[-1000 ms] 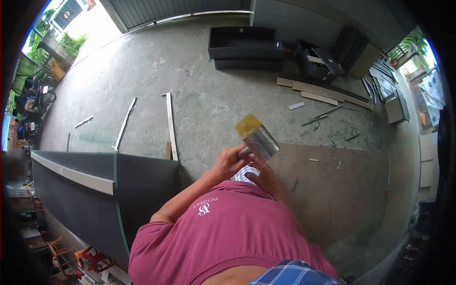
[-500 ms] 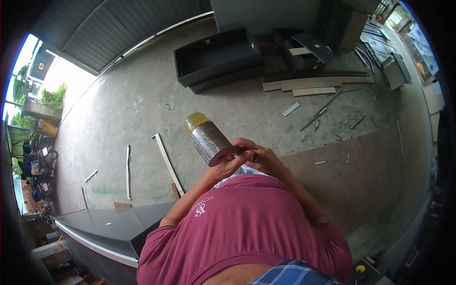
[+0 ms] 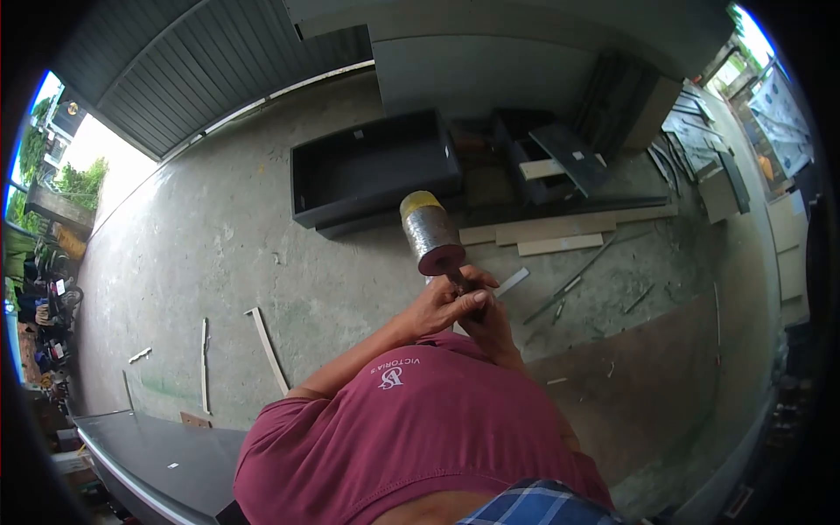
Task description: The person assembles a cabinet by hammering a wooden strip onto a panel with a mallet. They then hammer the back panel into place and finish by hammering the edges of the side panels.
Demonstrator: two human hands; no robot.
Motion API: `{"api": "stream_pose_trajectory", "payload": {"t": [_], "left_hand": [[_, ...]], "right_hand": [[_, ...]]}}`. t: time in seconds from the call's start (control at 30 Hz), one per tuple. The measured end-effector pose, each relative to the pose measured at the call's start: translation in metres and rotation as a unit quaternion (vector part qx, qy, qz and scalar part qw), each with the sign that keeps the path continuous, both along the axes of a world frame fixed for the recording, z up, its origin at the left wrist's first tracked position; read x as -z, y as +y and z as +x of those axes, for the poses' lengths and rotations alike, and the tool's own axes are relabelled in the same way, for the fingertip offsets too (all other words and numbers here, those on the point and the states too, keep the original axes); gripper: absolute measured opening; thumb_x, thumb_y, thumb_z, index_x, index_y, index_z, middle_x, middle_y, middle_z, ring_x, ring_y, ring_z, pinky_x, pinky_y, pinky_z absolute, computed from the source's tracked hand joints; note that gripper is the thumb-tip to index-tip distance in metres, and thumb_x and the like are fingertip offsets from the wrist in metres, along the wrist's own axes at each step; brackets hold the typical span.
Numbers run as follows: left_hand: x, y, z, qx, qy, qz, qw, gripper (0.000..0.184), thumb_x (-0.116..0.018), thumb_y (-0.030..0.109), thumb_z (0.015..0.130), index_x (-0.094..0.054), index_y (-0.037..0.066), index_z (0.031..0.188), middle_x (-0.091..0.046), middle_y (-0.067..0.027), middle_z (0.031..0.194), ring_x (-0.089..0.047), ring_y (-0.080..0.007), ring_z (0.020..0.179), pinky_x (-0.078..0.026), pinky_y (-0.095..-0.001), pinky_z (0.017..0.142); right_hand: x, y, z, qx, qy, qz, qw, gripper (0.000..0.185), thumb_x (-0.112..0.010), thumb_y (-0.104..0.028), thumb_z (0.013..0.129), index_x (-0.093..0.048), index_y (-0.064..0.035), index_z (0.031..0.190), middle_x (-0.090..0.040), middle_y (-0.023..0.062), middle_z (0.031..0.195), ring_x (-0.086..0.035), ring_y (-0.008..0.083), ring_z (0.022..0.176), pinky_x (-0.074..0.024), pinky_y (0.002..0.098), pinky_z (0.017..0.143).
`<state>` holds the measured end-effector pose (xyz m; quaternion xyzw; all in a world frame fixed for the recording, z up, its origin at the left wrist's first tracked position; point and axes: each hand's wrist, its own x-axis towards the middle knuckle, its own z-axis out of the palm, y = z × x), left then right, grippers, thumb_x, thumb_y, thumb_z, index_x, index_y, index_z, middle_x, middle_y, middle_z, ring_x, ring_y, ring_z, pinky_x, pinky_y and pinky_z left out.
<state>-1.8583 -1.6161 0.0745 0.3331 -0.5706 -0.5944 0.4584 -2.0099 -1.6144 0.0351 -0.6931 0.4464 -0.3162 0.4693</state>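
Observation:
A film-wrapped roll (image 3: 429,234), silvery along its side, yellow at the far end and dark red at the near end, points away from my body. Out of its near end comes a short brown handle (image 3: 458,282). My left hand (image 3: 440,306) is closed around the handle's lower part, thumb pointing right. Just right of it and touching it, my right hand (image 3: 490,325) is also closed on the handle; its fingers are partly covered by the left hand. The handle's lower end is hidden in the hands.
Dark open drawer-like boxes (image 3: 372,166) lie ahead on the concrete floor (image 3: 254,219). Pale boards (image 3: 560,245) and thin strips (image 3: 267,346) are scattered around. A dark panel-topped cabinet (image 3: 166,468) stands at lower left, and a brown sheet (image 3: 639,385) lies to the right.
The roll has swung from pointing up-left to more nearly straight ahead, farther from my body. The hands have shifted from its near end onto the handle. The view has tilted upward.

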Motion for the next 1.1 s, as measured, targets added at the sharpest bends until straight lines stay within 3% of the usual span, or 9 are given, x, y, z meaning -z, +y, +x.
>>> {"api": "stream_pose_trajectory", "payload": {"t": [0.03, 0.17, 0.27, 0.4, 0.53, 0.63, 0.8, 0.93, 1.1], "left_hand": [[-0.003, -0.032, 0.0, -0.011, -0.005, -0.002, 1.0, 0.036, -0.054, 0.033, 0.091, -0.055, 0.0, 0.107, -0.059, -0.0083, 0.09, -0.057, -0.0176, 0.09, -0.045, -0.032, 0.078], [-0.033, -0.176, 0.012, -0.032, -0.055, -0.102, 0.993, 0.039, -0.053, 0.037, 0.09, -0.056, 0.002, 0.106, -0.058, -0.0101, 0.099, -0.056, -0.0196, 0.096, -0.045, -0.0336, 0.081], [-0.046, -0.261, 0.02, -0.019, -0.049, -0.097, 0.994, 0.044, -0.052, 0.042, 0.089, -0.056, 0.002, 0.108, -0.058, -0.0108, 0.099, -0.056, -0.021, 0.098, -0.045, -0.0341, 0.084], [-0.062, -0.337, 0.028, -0.031, -0.087, -0.074, 0.993, 0.055, -0.055, 0.046, 0.086, -0.049, 0.004, 0.121, -0.058, -0.0121, 0.102, -0.057, -0.0234, 0.1, -0.045, -0.038, 0.089], [-0.058, -0.366, 0.052, -0.072, -0.173, -0.147, 0.971, 0.06, -0.057, 0.045, 0.085, -0.043, 0.006, 0.128, -0.059, -0.0129, 0.104, -0.057, -0.0248, 0.101, -0.044, -0.0386, 0.09], [-0.046, -0.364, 0.087, -0.062, -0.271, -0.092, 0.956, 0.061, -0.061, 0.041, 0.084, -0.041, 0.007, 0.13, -0.06, -0.0133, 0.104, -0.058, -0.0258, 0.1, -0.045, -0.0387, 0.088], [-0.059, -0.354, 0.134, -0.113, -0.243, -0.02, 0.963, 0.062, -0.061, 0.043, 0.083, -0.042, 0.007, 0.129, -0.064, -0.0112, 0.096, -0.06, -0.0248, 0.099, -0.046, -0.0378, 0.088], [-0.087, -0.38, 0.144, -0.199, -0.204, -0.074, 0.956, 0.063, -0.061, 0.045, 0.081, -0.042, 0.007, 0.128, -0.064, -0.009, 0.095, -0.062, -0.0222, 0.096, -0.046, -0.0363, 0.087], [-0.14, -0.434, 0.134, -0.201, -0.246, -0.147, 0.937, 0.056, -0.065, 0.032, 0.082, -0.043, 0.007, 0.127, -0.062, -0.0091, 0.098, -0.06, -0.0215, 0.097, -0.046, -0.0366, 0.087]], "right_hand": [[-0.001, -0.029, 0.006, 0.036, -0.028, 0.045, 0.998, 0.035, -0.064, -0.019, 0.077, -0.052, -0.004, 0.106, -0.063, 0.018, 0.085, -0.063, 0.034, 0.087, -0.0488, 0.0377, 0.068], [-0.017, -0.157, 0.015, 0.07, -0.023, -0.033, 0.997, 0.043, -0.067, -0.021, 0.076, -0.051, -0.0044, 0.113, -0.064, 0.0174, 0.084, -0.065, 0.0306, 0.087, -0.0484, 0.0366, 0.068], [-0.039, -0.246, 0.013, 0.045, 0.053, 0.022, 0.997, 0.044, -0.068, -0.019, 0.075, -0.051, -0.0043, 0.114, -0.064, 0.0169, 0.083, -0.066, 0.0263, 0.084, -0.0484, 0.0346, 0.069], [-0.037, -0.329, 0.018, 0.062, -0.008, -0.031, 0.998, 0.035, -0.067, -0.018, 0.077, -0.054, -0.0034, 0.107, -0.063, 0.0141, 0.08, -0.064, 0.0194, 0.076, -0.0479, 0.0315, 0.066], [-0.056, -0.393, 0.028, 0.085, -0.037, -0.083, 0.992, 0.025, -0.066, -0.018, 0.08, -0.057, -0.0031, 0.098, -0.061, 0.0079, 0.072, -0.06, 0.0137, 0.065, -0.0462, 0.0284, 0.059], [-0.098, -0.447, 0.046, 0.088, -0.144, -0.088, 0.982, 0.011, -0.059, -0.013, 0.086, -0.054, -0.0043, 0.081, -0.05, 0.0003, 0.058, -0.049, 0.0056, 0.047, -0.0371, 0.0223, 0.042], [-0.187, -0.534, 0.085, 0.079, -0.252, -0.159, 0.951, 0.018, -0.056, -0.023, 0.089, -0.049, -0.0062, 0.089, -0.043, -0.0012, 0.065, -0.042, 0.0064, 0.05, -0.0351, 0.0216, 0.045], [-0.265, -0.588, 0.128, 0.043, -0.353, -0.214, 0.91, 0.017, -0.053, -0.022, 0.091, -0.046, -0.0065, 0.09, -0.041, -0.0011, 0.068, -0.042, 0.0066, 0.052, -0.0361, 0.0228, 0.047], [-0.331, -0.663, 0.162, 0.014, -0.422, -0.243, 0.873, 0.016, -0.05, -0.02, 0.092, -0.044, -0.0055, 0.087, -0.041, -0.0003, 0.065, -0.043, 0.0073, 0.05, -0.0387, 0.0247, 0.048]]}}
